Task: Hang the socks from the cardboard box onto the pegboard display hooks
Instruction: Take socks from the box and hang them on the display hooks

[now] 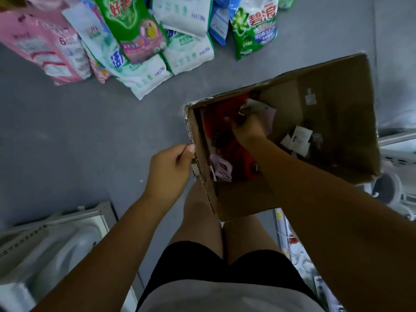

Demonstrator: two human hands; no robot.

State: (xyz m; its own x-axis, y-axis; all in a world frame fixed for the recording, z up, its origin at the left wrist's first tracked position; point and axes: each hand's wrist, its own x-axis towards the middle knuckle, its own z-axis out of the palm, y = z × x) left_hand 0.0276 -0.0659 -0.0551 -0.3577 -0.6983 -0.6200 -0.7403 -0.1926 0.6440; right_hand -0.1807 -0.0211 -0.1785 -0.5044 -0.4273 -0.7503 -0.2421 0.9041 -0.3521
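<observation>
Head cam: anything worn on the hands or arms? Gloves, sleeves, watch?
Nothing visible: left hand and right hand are ungloved, no rings or watch seen, both forearms bare with no sleeves in frame. Only clothing seen is black shorts and a grey top.

Socks (221, 168) in cardboard box (337, 91); detergent bags (139, 41) behind-left on floor (67, 131).

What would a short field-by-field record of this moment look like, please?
left hand: pinches the left rim of the cardboard box
right hand: inside the box, grips a pale sock pack
also in box: pink socks, red packs, white card tags
floor: detergent bags beyond the box
pegboard: not in view
</observation>
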